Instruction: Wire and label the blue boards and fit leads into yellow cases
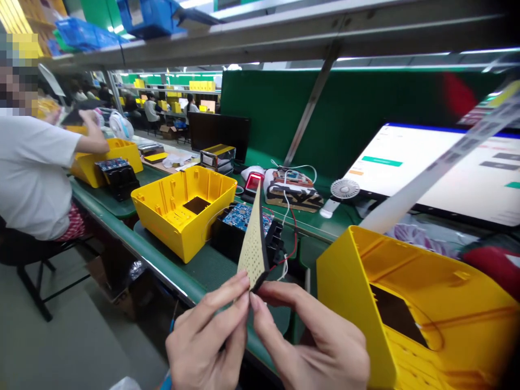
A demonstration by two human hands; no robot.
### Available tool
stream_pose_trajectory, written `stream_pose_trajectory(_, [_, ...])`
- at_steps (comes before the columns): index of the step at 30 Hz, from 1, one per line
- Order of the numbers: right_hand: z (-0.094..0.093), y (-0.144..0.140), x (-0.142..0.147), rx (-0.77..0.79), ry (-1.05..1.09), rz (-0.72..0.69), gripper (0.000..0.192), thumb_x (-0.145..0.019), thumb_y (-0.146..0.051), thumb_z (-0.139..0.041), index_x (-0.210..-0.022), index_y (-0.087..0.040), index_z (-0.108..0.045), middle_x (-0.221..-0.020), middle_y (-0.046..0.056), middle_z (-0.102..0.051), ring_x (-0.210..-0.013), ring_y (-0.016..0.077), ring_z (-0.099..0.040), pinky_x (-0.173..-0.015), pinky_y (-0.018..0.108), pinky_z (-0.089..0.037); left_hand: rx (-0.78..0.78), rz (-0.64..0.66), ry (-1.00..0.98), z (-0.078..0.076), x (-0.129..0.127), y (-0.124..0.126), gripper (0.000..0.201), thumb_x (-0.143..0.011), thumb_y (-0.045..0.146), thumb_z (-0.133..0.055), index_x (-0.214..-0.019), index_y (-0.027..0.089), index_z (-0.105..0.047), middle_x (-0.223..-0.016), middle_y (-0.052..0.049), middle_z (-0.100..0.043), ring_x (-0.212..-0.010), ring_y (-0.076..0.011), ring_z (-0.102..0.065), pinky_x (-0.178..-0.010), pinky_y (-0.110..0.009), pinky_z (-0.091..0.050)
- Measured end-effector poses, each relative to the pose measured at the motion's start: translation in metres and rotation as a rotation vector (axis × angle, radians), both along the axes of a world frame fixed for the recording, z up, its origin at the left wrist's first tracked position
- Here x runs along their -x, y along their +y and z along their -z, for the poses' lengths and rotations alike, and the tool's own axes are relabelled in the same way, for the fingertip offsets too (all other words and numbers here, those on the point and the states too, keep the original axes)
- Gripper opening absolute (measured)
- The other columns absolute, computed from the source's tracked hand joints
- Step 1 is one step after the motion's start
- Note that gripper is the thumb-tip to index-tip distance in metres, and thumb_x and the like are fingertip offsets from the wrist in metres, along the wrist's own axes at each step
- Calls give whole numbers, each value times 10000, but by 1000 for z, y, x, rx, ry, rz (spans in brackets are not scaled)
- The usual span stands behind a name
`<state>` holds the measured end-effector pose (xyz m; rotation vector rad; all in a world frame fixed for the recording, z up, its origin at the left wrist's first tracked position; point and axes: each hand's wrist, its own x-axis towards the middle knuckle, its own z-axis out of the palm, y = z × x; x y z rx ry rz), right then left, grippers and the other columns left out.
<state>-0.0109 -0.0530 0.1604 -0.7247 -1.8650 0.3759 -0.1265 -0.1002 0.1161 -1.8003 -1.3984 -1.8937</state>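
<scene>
Both of my hands pinch the lower corner of a thin foam pad (254, 238), pale and dotted on one face, black on the other, held upright above the bench edge. My left hand (207, 338) grips it from the left with fingertips on the pale face. My right hand (312, 336) meets it from the right at the black edge. Just right of my hands lies a yellow plastic housing (422, 309), tipped on its side with a black pad inside. Behind the foam pad sits a black module with a blue circuit board (244, 216) and red and white wires.
A second open yellow housing (184, 208) stands on the green bench at left. A monitor (442, 170), small white fan (345, 189), red-lit scanner (252, 182) and a long white label strip (439, 173) are behind. A seated co-worker in a white shirt (32, 173) works at far left.
</scene>
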Motion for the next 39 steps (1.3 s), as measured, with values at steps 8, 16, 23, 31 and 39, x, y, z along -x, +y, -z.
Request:
stream_pose_trajectory(8, [6, -4, -14, 20, 45, 142, 99, -785, -152, -655, -789, -248, -632, -735, -70, -689, -603, 68, -629, -616, 127, -494, 36, 143, -119, -1, -12, 11, 369, -727, -42, -656, -1028, 170, -658, -1094, -58, -689, -996, -197, -664, -875, -300, -571])
stream_pose_trajectory(16, [6, 4, -23, 174, 118, 19, 91, -756, -161, -686, -727, -244, -662, -660, -79, -671, -557, 68, -605, -567, 116, -480, 105, 148, -109, -15, -6, 15, 313, -770, 18, -657, -1028, 194, -688, -1007, -33, -704, -921, -143, -670, -845, -231, -560])
stream_pose_trajectory(23, [13, 6, -30, 304, 178, -20, 96, -791, -211, -677, -870, -240, -631, -765, -38, -693, -643, 107, -650, -588, 154, -517, 28, 105, 20, -19, -18, 18, 294, -769, -18, -632, -1007, 144, -689, -959, -67, -694, -918, -143, -656, -846, -241, -553])
stream_pose_trajectory(31, [8, 0, -41, 129, 20, 163, 17, -823, -211, -633, -811, -201, -640, -677, -24, -661, -570, 100, -618, -561, 161, -489, 72, 139, 12, -17, -22, 19, 337, -785, 1, -629, -1075, 167, -676, -1005, -64, -687, -925, -141, -649, -840, -234, -544])
stream_pose_trajectory(39, [-6, 22, -29, 407, 162, -216, 54, -833, -229, -632, -805, -190, -655, -757, 3, -634, -687, 119, -597, -624, 196, -493, 153, 189, -153, -24, -9, 16, 321, -806, 48, -623, -1061, 232, -688, -1040, -30, -687, -960, -154, -647, -860, -245, -544])
